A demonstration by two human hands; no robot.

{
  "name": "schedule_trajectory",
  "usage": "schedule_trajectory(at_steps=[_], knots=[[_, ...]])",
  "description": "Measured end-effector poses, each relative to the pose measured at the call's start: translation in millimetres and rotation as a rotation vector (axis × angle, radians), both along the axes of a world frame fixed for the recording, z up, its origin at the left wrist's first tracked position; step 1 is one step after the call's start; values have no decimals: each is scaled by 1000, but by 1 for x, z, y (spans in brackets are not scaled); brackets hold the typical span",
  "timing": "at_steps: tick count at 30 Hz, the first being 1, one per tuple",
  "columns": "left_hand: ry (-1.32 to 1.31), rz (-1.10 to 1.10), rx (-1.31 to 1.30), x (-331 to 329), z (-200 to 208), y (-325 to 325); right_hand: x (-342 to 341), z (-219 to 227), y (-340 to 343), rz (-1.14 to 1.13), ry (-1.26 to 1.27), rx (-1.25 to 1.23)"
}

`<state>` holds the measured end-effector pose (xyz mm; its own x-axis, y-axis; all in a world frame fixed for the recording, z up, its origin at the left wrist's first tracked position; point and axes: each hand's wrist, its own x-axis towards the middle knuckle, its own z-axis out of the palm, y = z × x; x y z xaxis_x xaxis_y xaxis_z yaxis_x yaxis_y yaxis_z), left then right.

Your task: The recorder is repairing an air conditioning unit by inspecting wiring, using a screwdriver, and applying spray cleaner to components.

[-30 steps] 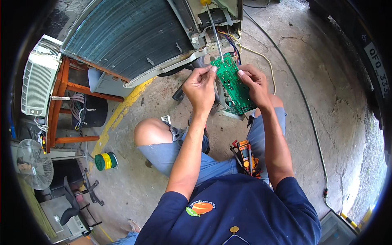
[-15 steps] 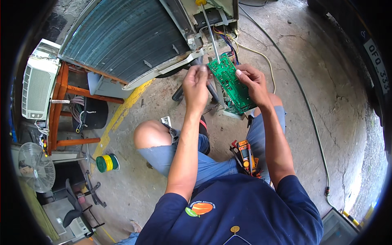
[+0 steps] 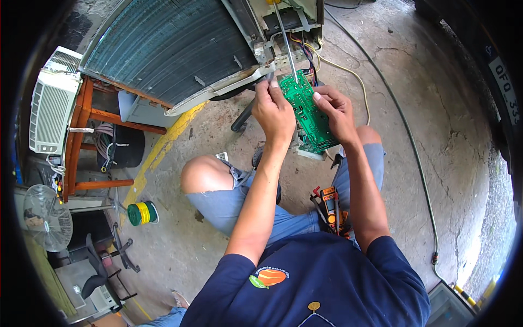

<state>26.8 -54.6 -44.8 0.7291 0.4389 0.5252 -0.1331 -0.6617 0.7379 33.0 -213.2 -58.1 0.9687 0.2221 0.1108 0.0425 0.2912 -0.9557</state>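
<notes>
A green circuit board (image 3: 306, 109) is held up in front of me, tilted, its soldered side showing. My right hand (image 3: 336, 113) grips its right edge, thumb on the face. Beside its upper left edge, my left hand (image 3: 274, 113) has thumb and fingers pinched together; what they hold, if anything, is hidden. A screwdriver (image 3: 285, 41) with a long metal shaft slants down, its lower end at the board's top; the yellow handle is cut off by the picture's top. Coloured wires (image 3: 308, 53) run behind the board to the opened air conditioner.
The air conditioner's finned coil (image 3: 169, 52) fills the upper left. An orange multimeter (image 3: 330, 203) with leads lies by my right thigh. A grey cable (image 3: 400, 111) crosses the floor at right. At left are a wooden stand (image 3: 76, 136), a fan (image 3: 48, 218) and a green-yellow spool (image 3: 141, 213).
My left hand has moved right and slightly up along the board's left edge, fingers still pinched. The right hand keeps its hold on the board. The view has shifted slightly.
</notes>
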Motion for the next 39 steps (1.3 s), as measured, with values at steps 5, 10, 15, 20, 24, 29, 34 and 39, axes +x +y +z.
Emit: schedule_trajectory(at_steps=[5,10,15,20,24,29,34,39], knots=[[-88,-113,-494,6,-4,5,-1,1,1,-10,-5,14],[-75,-210,-522,0,-6,5,2,-5,-3,-2,-25,-3],[-29,-234,-459,-2,-3,7,1,-4,-1,11,-21,9],[-33,-359,-629,-8,1,8,3,-4,-2,-12,-1,30],[7,-454,-689,-13,10,17,10,-11,-9,19,-3,38],[163,-568,-634,-16,36,39,14,-14,-13,69,-1,67],[306,-654,-637,-12,51,53,12,-13,-15,93,14,97],[339,-666,-754,-11,53,53,13,-15,-15,104,33,100]])
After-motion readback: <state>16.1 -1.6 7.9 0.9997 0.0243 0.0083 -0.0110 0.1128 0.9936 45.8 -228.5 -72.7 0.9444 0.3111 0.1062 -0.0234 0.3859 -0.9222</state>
